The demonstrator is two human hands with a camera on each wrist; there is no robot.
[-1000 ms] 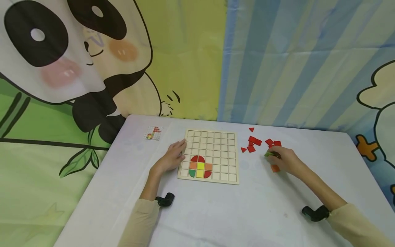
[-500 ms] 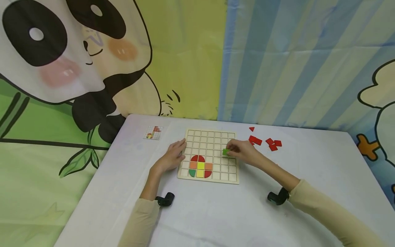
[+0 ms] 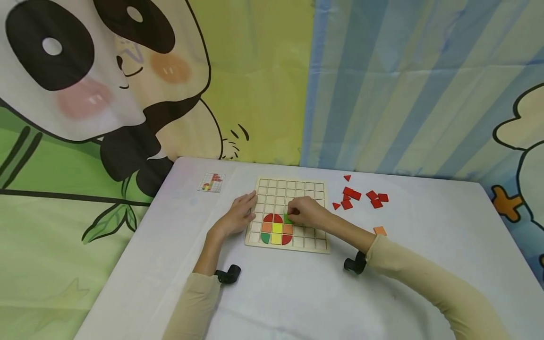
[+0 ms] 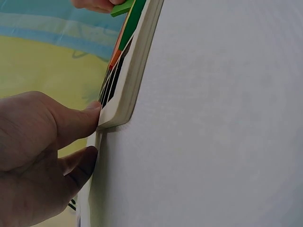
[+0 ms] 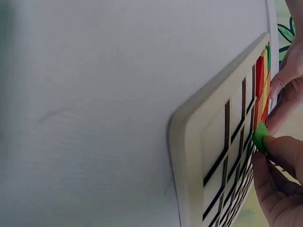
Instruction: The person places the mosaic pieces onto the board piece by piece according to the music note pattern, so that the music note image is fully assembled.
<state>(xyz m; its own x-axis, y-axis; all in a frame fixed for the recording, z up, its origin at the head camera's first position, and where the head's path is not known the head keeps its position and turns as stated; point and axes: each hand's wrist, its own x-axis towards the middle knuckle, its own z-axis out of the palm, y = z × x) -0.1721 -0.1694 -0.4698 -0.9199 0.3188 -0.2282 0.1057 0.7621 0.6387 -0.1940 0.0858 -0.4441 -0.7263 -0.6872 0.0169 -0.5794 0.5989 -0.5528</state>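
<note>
A wooden grid board [image 3: 264,194] lies on the table. On its lower left squares sit colored tiles: a yellow tile [image 3: 276,228], an orange square [image 3: 287,229], red quarter-round pieces [image 3: 272,218] and a green quarter-round piece [image 3: 265,238]. My right hand [image 3: 309,212] pinches a green square tile [image 5: 260,136] between thumb and fingertips, just right of the red rounded top. The tile is tilted in the right wrist view. My left hand [image 3: 235,215] rests at the board's left edge, its thumb [image 4: 78,124] against the rim in the left wrist view.
Several red squares [image 3: 376,203] and red triangles [image 3: 347,178] lie loose right of the board. An orange square [image 3: 380,231] lies nearer the right sleeve. A small pattern card [image 3: 211,182] lies behind the left hand. A printed cloth backdrop [image 3: 263,85] hangs behind the table.
My right hand has carried the green tile from the loose pieces leftward onto the board, beside the colored tiles. The orange loose square shows again. My left hand has stayed at the board's edge.
</note>
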